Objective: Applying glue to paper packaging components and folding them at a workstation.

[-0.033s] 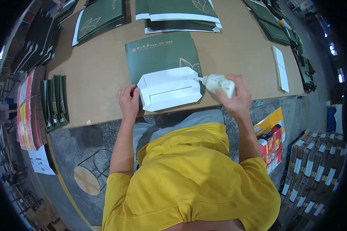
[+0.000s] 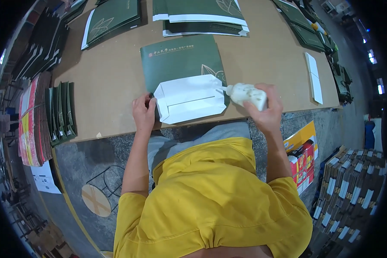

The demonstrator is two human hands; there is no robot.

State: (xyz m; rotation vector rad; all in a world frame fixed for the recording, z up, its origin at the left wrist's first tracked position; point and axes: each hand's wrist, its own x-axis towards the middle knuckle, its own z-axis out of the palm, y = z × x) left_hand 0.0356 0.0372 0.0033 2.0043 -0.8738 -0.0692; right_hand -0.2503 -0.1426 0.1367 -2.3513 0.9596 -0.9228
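Landmark: the dark green bag (image 2: pixel 180 60), lying flat on the brown table (image 2: pixel 112 77) just ahead of the person.

Folded white flap (image 2: pixel 190 99): at the near end of the green bag, its near corners reaching the table edge.

Right hand (image 2: pixel 266 109): clenched around a white glue bottle (image 2: pixel 245 93), just right of the flap. Bottle lies sideways, nozzle pointing left, tip at the flap's right edge; whether it touches the paper cannot be told.

Left hand (image 2: pixel 144 112): fingers flat and pressing at the flap's left corner, holding nothing.

Beyond the green bag: stacks of more green bags (image 2: pixel 200 17) along the far side of the table. Left of it: a bundle of green bags on edge (image 2: pixel 60 109). Right of it: a white paper strip (image 2: pixel 314 77), well apart.
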